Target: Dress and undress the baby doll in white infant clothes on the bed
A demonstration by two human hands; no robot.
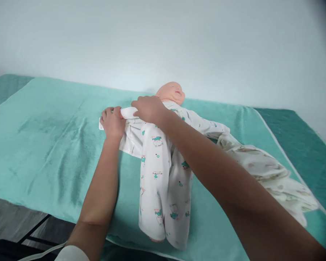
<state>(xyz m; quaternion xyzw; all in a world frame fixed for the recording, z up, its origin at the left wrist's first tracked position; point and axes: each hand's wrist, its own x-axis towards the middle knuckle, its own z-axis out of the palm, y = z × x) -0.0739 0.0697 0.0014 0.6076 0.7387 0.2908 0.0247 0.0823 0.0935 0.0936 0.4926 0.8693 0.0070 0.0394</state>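
Observation:
A baby doll [170, 91] lies on its back, its head toward the wall, dressed in a white baby outfit [155, 181] with small teal and red prints. The doll's arm on the left side stretches out in a white sleeve [129, 112]. My left hand [113, 122] is closed around the end of this sleeve, and a bit of white cloth sticks out past its fingers. Closer to the doll's shoulder, my right hand [150, 108] grips the same sleeve from above. An unprinted white flap of the clothing spreads below the arm. My right forearm hides part of the doll's body.
A teal blanket [57, 145] with wrinkles covers the table. To the right lies a crumpled white patterned cloth [266, 166], partly behind my right forearm. Darker green covering [290, 134] shows at the right end. A pale wall [163, 40] stands right behind the table.

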